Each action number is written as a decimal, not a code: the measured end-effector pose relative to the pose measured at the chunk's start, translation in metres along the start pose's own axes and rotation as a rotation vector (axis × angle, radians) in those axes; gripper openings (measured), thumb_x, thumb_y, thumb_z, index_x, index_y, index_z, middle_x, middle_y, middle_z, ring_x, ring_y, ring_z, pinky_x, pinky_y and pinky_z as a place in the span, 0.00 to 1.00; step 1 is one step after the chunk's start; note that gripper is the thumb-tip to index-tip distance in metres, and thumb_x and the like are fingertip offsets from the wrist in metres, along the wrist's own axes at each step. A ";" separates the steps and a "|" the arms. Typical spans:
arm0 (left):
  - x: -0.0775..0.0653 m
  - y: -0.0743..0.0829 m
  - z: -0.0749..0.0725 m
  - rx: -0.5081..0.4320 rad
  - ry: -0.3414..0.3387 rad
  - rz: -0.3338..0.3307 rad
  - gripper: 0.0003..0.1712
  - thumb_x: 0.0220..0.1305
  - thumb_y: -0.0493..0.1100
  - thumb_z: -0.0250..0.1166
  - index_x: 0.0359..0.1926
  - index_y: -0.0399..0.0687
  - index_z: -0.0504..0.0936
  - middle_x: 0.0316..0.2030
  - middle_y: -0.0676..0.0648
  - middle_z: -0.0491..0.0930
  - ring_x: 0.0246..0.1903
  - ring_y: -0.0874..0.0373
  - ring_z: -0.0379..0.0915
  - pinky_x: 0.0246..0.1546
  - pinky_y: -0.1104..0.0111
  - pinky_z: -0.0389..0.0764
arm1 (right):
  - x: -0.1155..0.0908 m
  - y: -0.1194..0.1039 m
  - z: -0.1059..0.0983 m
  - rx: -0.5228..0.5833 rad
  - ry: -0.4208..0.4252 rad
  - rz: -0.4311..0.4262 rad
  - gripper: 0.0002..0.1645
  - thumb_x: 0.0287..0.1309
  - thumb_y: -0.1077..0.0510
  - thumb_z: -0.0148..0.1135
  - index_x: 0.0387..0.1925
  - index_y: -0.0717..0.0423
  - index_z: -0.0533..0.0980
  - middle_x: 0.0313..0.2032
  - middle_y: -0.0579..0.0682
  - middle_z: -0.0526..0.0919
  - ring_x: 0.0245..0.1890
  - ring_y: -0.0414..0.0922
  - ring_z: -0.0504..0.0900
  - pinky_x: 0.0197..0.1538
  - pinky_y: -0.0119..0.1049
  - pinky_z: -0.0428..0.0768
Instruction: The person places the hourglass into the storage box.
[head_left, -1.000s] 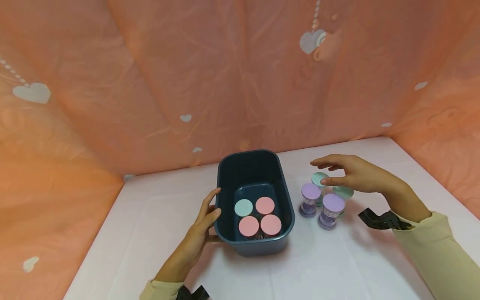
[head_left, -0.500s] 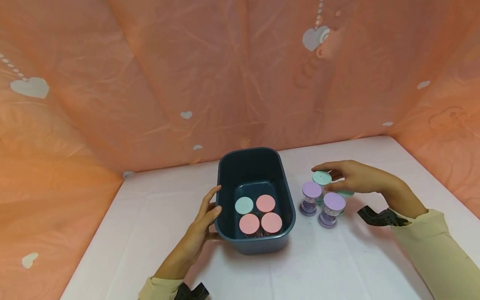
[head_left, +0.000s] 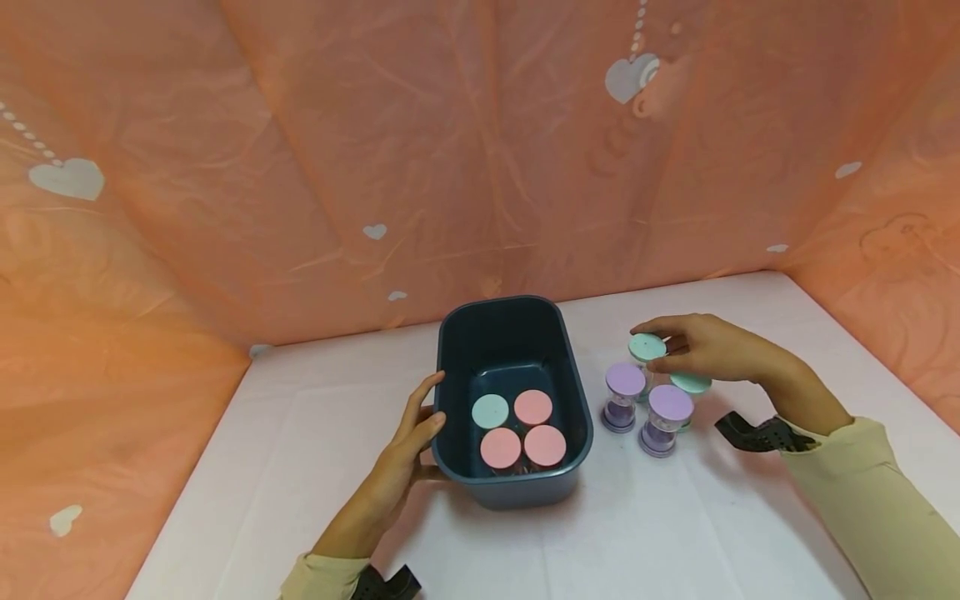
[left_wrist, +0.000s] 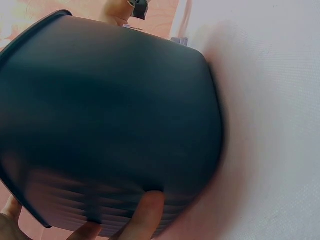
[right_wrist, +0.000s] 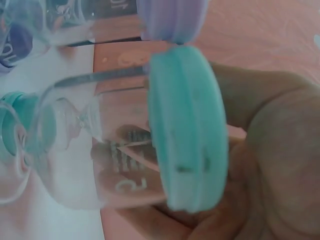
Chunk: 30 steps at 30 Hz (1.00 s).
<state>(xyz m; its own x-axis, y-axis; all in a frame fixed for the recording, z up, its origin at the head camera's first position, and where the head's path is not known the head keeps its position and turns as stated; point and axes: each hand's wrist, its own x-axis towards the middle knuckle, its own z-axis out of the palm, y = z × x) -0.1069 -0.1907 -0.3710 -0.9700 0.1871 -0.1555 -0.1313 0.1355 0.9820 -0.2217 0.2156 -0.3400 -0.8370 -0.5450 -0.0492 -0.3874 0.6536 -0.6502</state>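
L hand [head_left: 393, 471] rests w/ fingers spread on the 9 o'clock side of the bin [head_left: 517, 496]; light, even pressure should stop it skidding. 1st purple timer [head_left: 626, 379] is at 7 o'clock from the teal-capped sand timer [head_left: 647, 347], itself approx 2–3 o'clock from bin; 2nd purple timer [head_left: 671, 403] at 5, 2nd teal timer [head_left: 691, 383] at 4. R hand [head_left: 712, 346] pinches the teal-capped one by its cap: prob. best raised straight up, upright, clear of those neighbours, before any sideways move.

Vs 1 s ago: L hand & bin approx same; R fingers were apart over the caps, now they're on one, & that cap's shifted slightly twd 12. Can't tell if base is lifted.
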 end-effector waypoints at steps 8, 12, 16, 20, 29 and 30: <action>0.000 0.001 0.000 -0.002 0.000 -0.004 0.30 0.73 0.58 0.46 0.73 0.79 0.53 0.74 0.38 0.44 0.69 0.29 0.53 0.51 0.39 0.78 | 0.000 0.005 -0.003 -0.032 0.066 0.047 0.34 0.58 0.49 0.70 0.65 0.55 0.73 0.58 0.57 0.81 0.54 0.56 0.84 0.47 0.34 0.80; 0.001 0.001 0.001 -0.003 -0.002 -0.004 0.30 0.73 0.58 0.47 0.73 0.79 0.53 0.74 0.38 0.43 0.70 0.29 0.51 0.51 0.39 0.77 | -0.001 0.008 -0.006 -0.016 0.076 0.061 0.35 0.59 0.48 0.70 0.65 0.56 0.73 0.59 0.58 0.81 0.57 0.58 0.82 0.50 0.37 0.79; 0.001 0.002 0.001 0.000 -0.002 -0.006 0.30 0.72 0.58 0.47 0.73 0.78 0.52 0.75 0.37 0.42 0.70 0.29 0.49 0.51 0.38 0.77 | -0.003 0.014 -0.010 0.003 0.082 0.081 0.36 0.59 0.48 0.70 0.66 0.55 0.72 0.60 0.58 0.80 0.58 0.57 0.81 0.52 0.36 0.79; 0.001 0.001 0.001 0.001 -0.001 -0.007 0.30 0.72 0.58 0.47 0.73 0.79 0.53 0.74 0.37 0.43 0.70 0.29 0.51 0.51 0.38 0.77 | -0.004 0.021 -0.013 0.028 0.086 0.085 0.35 0.60 0.50 0.69 0.66 0.56 0.71 0.61 0.59 0.79 0.59 0.58 0.81 0.50 0.31 0.78; 0.000 0.000 0.000 0.001 0.003 -0.003 0.30 0.73 0.58 0.46 0.73 0.78 0.53 0.74 0.37 0.43 0.70 0.29 0.52 0.51 0.39 0.77 | 0.002 0.033 -0.007 0.130 0.012 0.047 0.37 0.65 0.48 0.64 0.70 0.54 0.65 0.68 0.58 0.71 0.64 0.59 0.75 0.53 0.26 0.75; -0.001 0.000 0.000 0.001 0.003 -0.003 0.30 0.73 0.58 0.46 0.73 0.78 0.53 0.75 0.37 0.42 0.70 0.28 0.51 0.51 0.39 0.77 | 0.002 0.034 -0.007 0.142 0.004 0.046 0.37 0.65 0.49 0.63 0.71 0.55 0.64 0.68 0.59 0.71 0.64 0.59 0.74 0.52 0.26 0.75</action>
<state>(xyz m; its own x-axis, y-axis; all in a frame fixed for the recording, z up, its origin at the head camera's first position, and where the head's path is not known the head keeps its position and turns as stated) -0.1064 -0.1907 -0.3705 -0.9702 0.1836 -0.1582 -0.1342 0.1369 0.9815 -0.2395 0.2400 -0.3571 -0.8544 -0.5137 -0.0782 -0.2903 0.5967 -0.7481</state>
